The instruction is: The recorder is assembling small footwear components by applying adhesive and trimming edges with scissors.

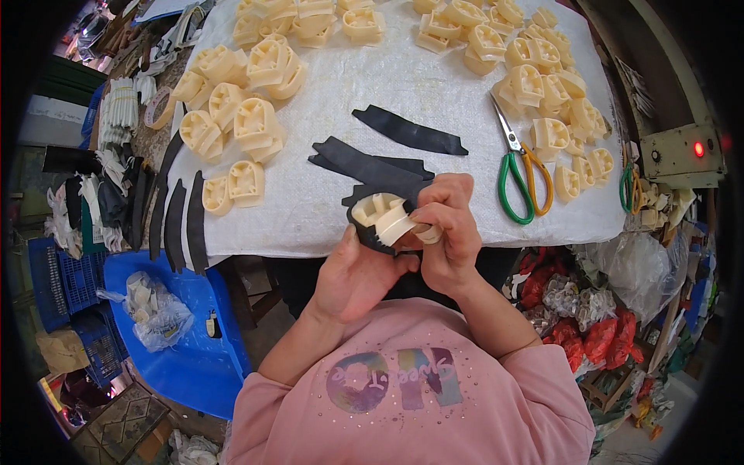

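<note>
My left hand (355, 275) cradles from below a cream plastic block (380, 213) wrapped partly in a black rubber strip (370, 236). My right hand (448, 229) pinches the block's right side and the strip's end with thumb and fingers. Both hands hover over the near edge of the white-covered table (310, 225). Loose black strips (372, 165) lie on the cloth just beyond the hands, one more (409, 130) farther back.
Many cream plastic blocks lie in piles at the left (236, 116) and the far right (535, 74). Green-and-orange scissors (521, 170) rest to the right. Black strips (177, 221) hang off the left table edge. A blue stool (182, 325) with a plastic bag stands lower left.
</note>
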`<act>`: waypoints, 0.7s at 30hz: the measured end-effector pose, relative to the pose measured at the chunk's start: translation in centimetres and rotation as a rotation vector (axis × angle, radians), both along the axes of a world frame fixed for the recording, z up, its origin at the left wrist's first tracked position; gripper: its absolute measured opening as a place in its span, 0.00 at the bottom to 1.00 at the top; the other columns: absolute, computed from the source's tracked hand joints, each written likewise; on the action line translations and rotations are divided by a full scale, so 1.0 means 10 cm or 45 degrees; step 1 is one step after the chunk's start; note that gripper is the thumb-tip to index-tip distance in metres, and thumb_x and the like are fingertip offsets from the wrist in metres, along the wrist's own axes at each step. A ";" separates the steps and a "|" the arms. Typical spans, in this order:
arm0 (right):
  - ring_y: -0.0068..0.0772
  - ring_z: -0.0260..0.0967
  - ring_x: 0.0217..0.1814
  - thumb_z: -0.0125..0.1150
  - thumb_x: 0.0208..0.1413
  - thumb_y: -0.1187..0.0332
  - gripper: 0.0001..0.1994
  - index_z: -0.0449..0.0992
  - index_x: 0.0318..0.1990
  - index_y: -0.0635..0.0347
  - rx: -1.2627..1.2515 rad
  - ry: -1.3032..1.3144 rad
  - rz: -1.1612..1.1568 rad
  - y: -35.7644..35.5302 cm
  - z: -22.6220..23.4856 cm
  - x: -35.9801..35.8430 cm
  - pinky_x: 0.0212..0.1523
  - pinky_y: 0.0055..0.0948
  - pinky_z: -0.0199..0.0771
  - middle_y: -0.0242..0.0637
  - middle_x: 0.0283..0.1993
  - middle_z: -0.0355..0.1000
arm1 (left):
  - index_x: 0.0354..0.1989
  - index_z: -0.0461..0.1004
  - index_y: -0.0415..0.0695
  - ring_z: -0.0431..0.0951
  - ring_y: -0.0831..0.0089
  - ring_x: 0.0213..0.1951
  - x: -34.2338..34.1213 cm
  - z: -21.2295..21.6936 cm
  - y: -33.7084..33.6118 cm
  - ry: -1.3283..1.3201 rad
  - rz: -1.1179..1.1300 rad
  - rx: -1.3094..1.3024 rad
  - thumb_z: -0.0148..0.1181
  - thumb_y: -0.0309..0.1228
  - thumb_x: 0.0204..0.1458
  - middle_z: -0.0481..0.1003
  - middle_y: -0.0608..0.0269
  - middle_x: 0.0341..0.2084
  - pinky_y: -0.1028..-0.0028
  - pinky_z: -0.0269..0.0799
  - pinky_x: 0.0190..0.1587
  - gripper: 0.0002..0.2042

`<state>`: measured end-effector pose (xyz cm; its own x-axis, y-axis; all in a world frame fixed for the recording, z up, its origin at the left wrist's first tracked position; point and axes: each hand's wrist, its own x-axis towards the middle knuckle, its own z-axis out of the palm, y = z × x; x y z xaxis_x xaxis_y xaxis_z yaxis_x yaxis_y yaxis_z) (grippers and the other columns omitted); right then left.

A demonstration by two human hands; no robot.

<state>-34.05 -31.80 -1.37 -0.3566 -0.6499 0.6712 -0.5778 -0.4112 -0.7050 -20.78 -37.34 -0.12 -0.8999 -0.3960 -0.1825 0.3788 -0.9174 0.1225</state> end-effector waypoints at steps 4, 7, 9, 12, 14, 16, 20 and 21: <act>0.43 0.60 0.40 0.56 0.36 0.81 0.16 0.68 0.37 0.57 -0.049 0.081 -0.049 0.01 0.03 -0.10 0.42 0.39 0.59 0.43 0.40 0.64 | 0.55 0.57 0.43 0.64 0.59 0.55 0.00 0.00 -0.10 -0.391 0.500 -1.144 0.56 0.46 0.53 0.64 0.52 0.48 0.60 0.67 0.51 0.27; 0.45 0.63 0.41 0.56 0.38 0.81 0.14 0.67 0.36 0.59 -0.105 0.083 0.012 0.01 0.05 -0.06 0.40 0.38 0.64 0.46 0.41 0.65 | 0.47 0.60 0.39 0.68 0.49 0.53 0.11 -0.04 -0.24 -0.565 0.800 -2.131 0.63 0.32 0.49 0.65 0.47 0.46 0.64 0.76 0.44 0.21; 0.46 0.64 0.41 0.56 0.38 0.81 0.13 0.67 0.35 0.60 -0.112 0.060 0.052 0.03 0.05 0.01 0.40 0.38 0.65 0.47 0.41 0.65 | 0.41 0.65 0.40 0.74 0.51 0.46 0.11 -0.02 -0.19 -0.566 0.813 -2.409 0.60 0.26 0.51 0.68 0.49 0.41 0.66 0.77 0.41 0.13; 0.45 0.65 0.40 0.55 0.40 0.82 0.13 0.65 0.36 0.62 0.026 -0.046 0.167 0.08 0.07 0.07 0.40 0.37 0.67 0.48 0.41 0.65 | 0.38 0.67 0.41 0.77 0.52 0.40 0.07 0.01 -0.14 -0.608 0.939 -2.338 0.57 0.23 0.52 0.70 0.49 0.37 0.68 0.77 0.39 0.07; 0.44 0.64 0.41 0.55 0.41 0.82 0.13 0.65 0.36 0.62 -0.007 -0.109 0.194 0.08 0.04 0.11 0.41 0.37 0.66 0.48 0.41 0.65 | 0.38 0.68 0.41 0.78 0.52 0.40 0.08 0.00 -0.13 -0.626 0.929 -2.336 0.57 0.23 0.52 0.71 0.49 0.37 0.68 0.77 0.39 0.08; 0.43 0.64 0.42 0.55 0.42 0.81 0.12 0.65 0.36 0.61 -0.041 -0.170 0.221 0.08 0.01 0.10 0.42 0.36 0.66 0.47 0.42 0.65 | 0.38 0.68 0.40 0.77 0.53 0.41 0.06 -0.04 -0.11 -0.593 0.955 -2.310 0.57 0.22 0.51 0.71 0.49 0.37 0.67 0.77 0.40 0.08; 0.40 0.61 0.48 0.55 0.51 0.73 0.10 0.68 0.42 0.58 0.086 -0.227 0.366 0.14 0.04 0.01 0.45 0.35 0.65 0.47 0.44 0.63 | 0.37 0.69 0.35 0.77 0.51 0.41 0.07 -0.09 -0.12 -0.535 0.918 -2.112 0.60 0.16 0.46 0.72 0.47 0.37 0.64 0.76 0.40 0.10; 0.40 0.60 0.49 0.55 0.54 0.70 0.11 0.69 0.45 0.57 0.156 -0.304 0.478 0.17 0.08 -0.02 0.46 0.35 0.64 0.46 0.45 0.63 | 0.38 0.68 0.35 0.77 0.51 0.41 0.10 -0.07 -0.14 -0.581 0.874 -2.081 0.58 0.15 0.46 0.72 0.47 0.37 0.63 0.75 0.41 0.10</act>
